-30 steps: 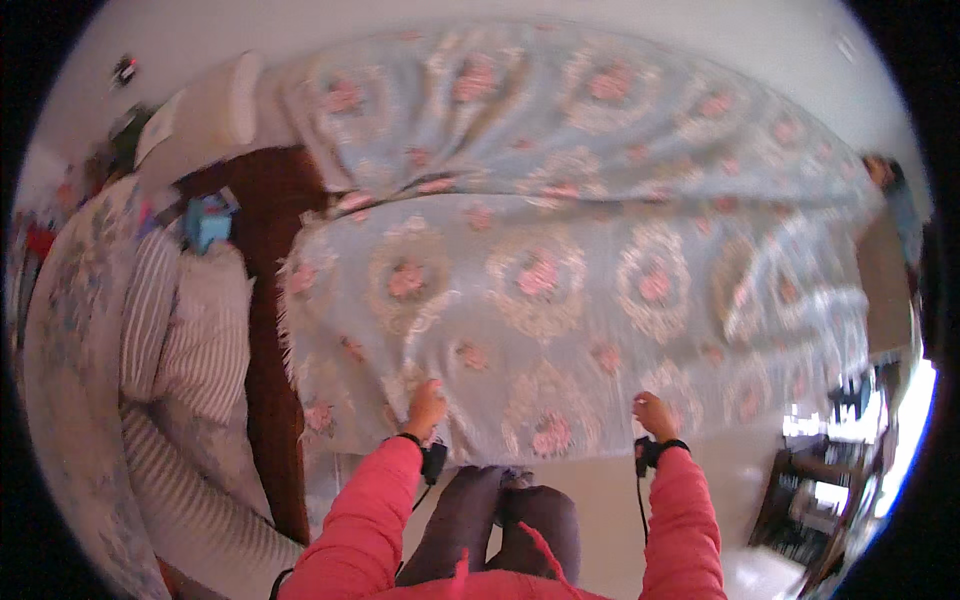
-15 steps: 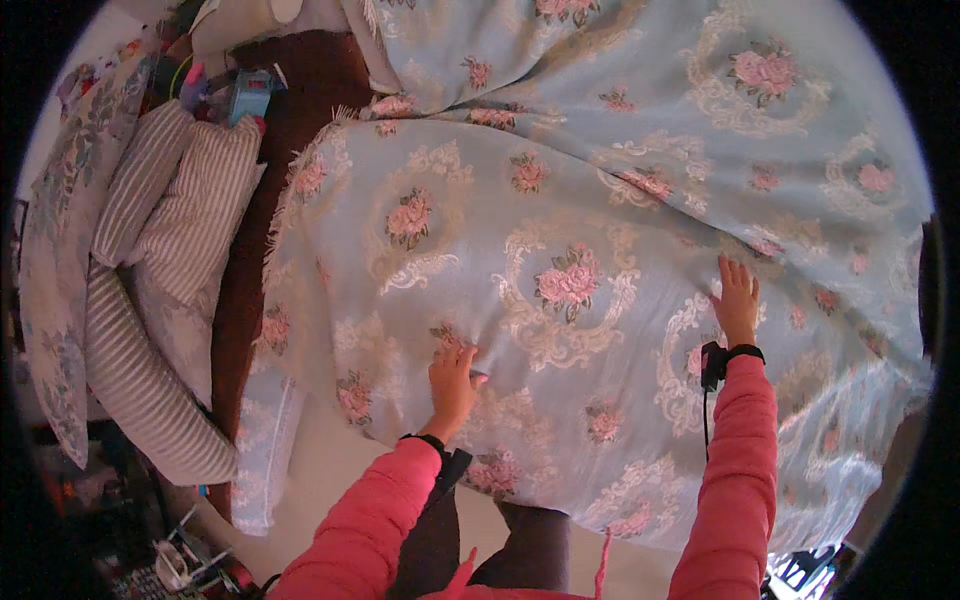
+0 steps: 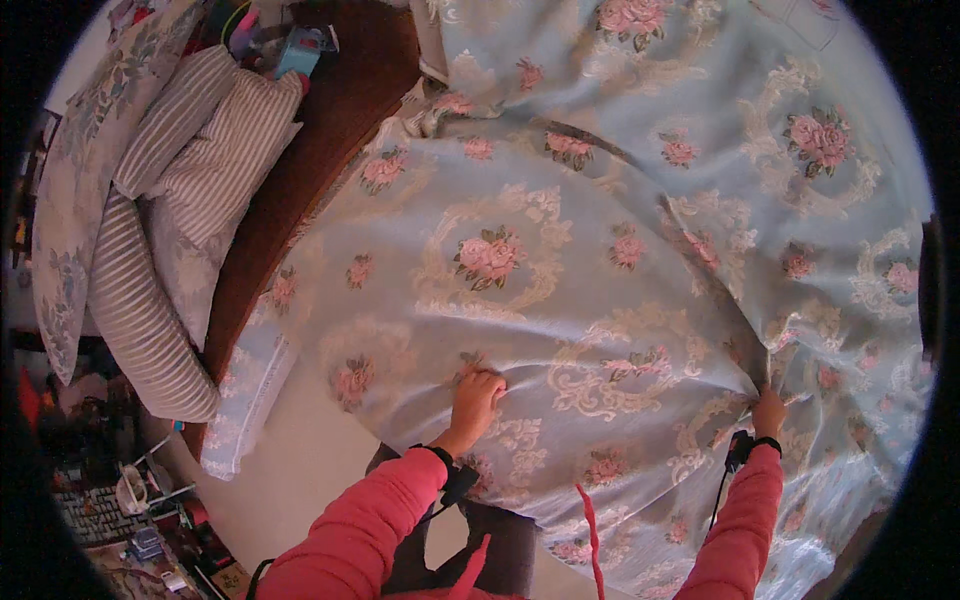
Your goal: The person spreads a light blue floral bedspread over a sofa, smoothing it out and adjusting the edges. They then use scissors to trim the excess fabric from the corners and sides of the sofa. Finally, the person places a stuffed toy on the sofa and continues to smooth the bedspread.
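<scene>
A pale blue bedspread (image 3: pixel 560 285) with pink roses and cream scrollwork spreads over the bed and hangs down its near side. My left hand (image 3: pixel 478 402) is closed on the cloth near the front, fingers curled into it. Further right, my right hand (image 3: pixel 768 412) grips a bunched fold of the same bedspread, and creases fan out from that grip toward the far side and the left. Parts of the fingers of both hands are hidden by the fabric or by the hands themselves.
Striped pillows (image 3: pixel 160 300) and a floral cushion (image 3: pixel 90 200) lean at the left beside a dark brown headboard (image 3: pixel 320 130). A light blue box (image 3: pixel 300 50) sits behind them. Clutter including a keyboard (image 3: pixel 100 515) fills the lower left.
Both hands have gone from lying on the cloth to gripping it. My right hand has pulled toward me, and the bedspread has shifted and wrinkled, its fringed left edge now slanting.
</scene>
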`<state>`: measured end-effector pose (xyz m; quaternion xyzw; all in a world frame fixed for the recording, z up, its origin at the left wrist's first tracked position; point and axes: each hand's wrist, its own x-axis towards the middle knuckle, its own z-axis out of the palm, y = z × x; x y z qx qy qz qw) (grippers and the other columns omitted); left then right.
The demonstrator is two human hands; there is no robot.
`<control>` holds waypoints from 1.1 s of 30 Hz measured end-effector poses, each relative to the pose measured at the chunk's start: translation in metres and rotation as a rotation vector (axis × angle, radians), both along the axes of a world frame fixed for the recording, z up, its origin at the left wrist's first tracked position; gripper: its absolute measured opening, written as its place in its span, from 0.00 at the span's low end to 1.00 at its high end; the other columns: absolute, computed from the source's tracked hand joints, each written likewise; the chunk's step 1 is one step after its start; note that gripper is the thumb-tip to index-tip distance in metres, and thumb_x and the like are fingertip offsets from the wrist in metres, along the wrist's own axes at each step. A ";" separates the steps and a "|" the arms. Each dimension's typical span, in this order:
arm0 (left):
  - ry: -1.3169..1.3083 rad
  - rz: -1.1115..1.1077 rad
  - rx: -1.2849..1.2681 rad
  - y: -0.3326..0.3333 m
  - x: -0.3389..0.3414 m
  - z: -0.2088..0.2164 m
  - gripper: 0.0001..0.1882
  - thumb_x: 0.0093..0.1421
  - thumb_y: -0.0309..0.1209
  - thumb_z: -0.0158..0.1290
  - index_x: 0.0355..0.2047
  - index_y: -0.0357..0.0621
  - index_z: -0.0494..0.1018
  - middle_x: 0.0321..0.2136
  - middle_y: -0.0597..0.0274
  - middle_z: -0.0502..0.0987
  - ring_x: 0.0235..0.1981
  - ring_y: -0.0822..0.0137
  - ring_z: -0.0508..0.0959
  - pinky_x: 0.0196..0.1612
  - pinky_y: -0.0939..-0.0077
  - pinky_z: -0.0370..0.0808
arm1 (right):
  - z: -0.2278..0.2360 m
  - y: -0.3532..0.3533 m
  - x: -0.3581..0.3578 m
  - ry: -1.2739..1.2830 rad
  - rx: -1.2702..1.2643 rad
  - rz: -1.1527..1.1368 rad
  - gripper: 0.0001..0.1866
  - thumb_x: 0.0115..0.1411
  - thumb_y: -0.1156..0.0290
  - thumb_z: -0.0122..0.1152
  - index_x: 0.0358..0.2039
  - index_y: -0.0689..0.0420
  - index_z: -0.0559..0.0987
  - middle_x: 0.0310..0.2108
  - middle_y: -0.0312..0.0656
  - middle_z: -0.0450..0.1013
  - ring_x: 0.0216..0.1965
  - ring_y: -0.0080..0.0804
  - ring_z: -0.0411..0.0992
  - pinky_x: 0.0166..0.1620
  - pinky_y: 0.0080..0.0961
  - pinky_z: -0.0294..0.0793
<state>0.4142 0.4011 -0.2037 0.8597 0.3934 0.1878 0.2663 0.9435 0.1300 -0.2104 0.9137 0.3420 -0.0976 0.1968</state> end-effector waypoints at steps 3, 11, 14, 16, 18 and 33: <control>0.109 0.035 -0.171 -0.001 -0.005 0.002 0.05 0.46 0.23 0.51 0.26 0.42 0.69 0.25 0.57 0.71 0.32 0.54 0.70 0.36 0.64 0.65 | -0.001 0.021 -0.018 0.127 -0.109 -0.036 0.17 0.50 0.72 0.50 0.43 0.53 0.68 0.40 0.49 0.69 0.38 0.49 0.69 0.38 0.42 0.69; -0.110 0.205 -0.290 0.030 -0.104 0.045 0.10 0.53 0.24 0.49 0.37 0.44 0.70 0.32 0.57 0.73 0.34 0.61 0.73 0.36 0.70 0.70 | 0.050 0.103 -0.089 0.189 0.410 0.142 0.25 0.46 0.80 0.48 0.48 0.53 0.67 0.43 0.48 0.68 0.43 0.48 0.67 0.44 0.39 0.67; -0.084 0.459 -0.298 0.072 -0.200 0.032 0.09 0.55 0.24 0.47 0.38 0.44 0.70 0.32 0.59 0.73 0.32 0.66 0.73 0.36 0.75 0.70 | 0.068 0.151 -0.143 0.178 0.458 0.323 0.21 0.47 0.79 0.49 0.46 0.56 0.69 0.43 0.48 0.69 0.44 0.46 0.67 0.46 0.37 0.67; -0.172 0.742 -0.376 0.108 -0.271 0.003 0.09 0.50 0.24 0.49 0.34 0.42 0.70 0.29 0.57 0.72 0.29 0.62 0.73 0.33 0.73 0.70 | 0.082 0.192 -0.193 0.357 0.555 0.282 0.17 0.51 0.76 0.48 0.44 0.57 0.70 0.41 0.48 0.69 0.43 0.45 0.67 0.45 0.33 0.66; -0.059 0.916 -0.156 0.138 -0.339 -0.030 0.11 0.50 0.28 0.51 0.34 0.39 0.69 0.29 0.55 0.72 0.27 0.64 0.73 0.31 0.73 0.70 | 0.094 0.243 -0.249 0.511 0.659 0.230 0.16 0.52 0.75 0.48 0.43 0.57 0.71 0.41 0.47 0.69 0.42 0.45 0.68 0.45 0.32 0.66; 0.049 0.696 -1.282 0.114 -0.395 -0.066 0.10 0.46 0.33 0.55 0.23 0.38 0.73 0.15 0.60 0.74 0.17 0.69 0.74 0.20 0.75 0.69 | 0.006 0.585 -0.558 0.719 0.479 0.400 0.27 0.53 0.69 0.52 0.53 0.60 0.61 0.53 0.52 0.60 0.53 0.48 0.59 0.54 0.34 0.59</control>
